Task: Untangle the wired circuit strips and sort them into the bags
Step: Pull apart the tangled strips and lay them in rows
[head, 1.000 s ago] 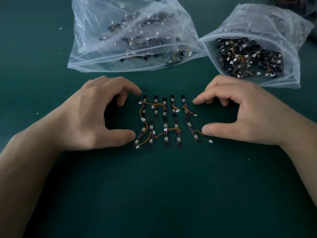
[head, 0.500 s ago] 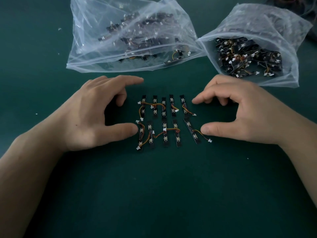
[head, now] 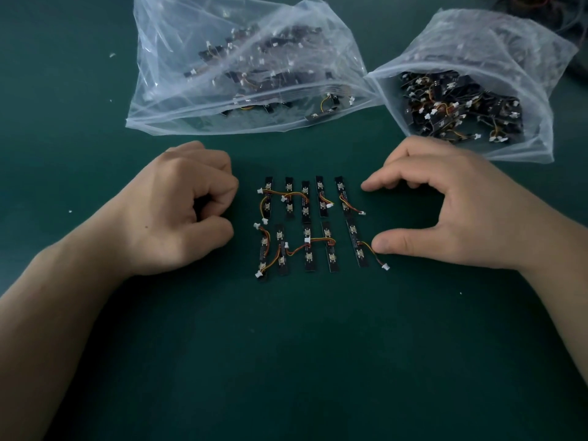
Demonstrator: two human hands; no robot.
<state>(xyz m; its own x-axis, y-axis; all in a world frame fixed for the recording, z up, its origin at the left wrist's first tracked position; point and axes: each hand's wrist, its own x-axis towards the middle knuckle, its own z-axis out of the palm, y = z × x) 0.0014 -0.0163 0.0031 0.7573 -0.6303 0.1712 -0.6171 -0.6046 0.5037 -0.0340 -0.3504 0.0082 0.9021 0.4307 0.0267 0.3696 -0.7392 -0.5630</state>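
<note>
Several black circuit strips (head: 313,224) with orange-yellow wires and white plugs lie in two neat rows on the green mat (head: 286,361). My left hand (head: 181,208) rests just left of the rows, curled into a fist that holds nothing. To the right of them is my right hand (head: 445,205), fingers arched, with the thumb tip touching the wire of the lower right strip (head: 358,246). At the back lie two clear plastic bags with strips inside: a left bag (head: 241,68) and a right bag (head: 474,87).
A dark tangle of wires shows at the top right corner (head: 569,11). A few white specks (head: 112,55) lie on the mat. Bare green mat stretches in front of the rows toward me.
My left hand's fingers have curled from an arched, spread pose into a fist and drawn back from the strips. The right hand has hardly moved.
</note>
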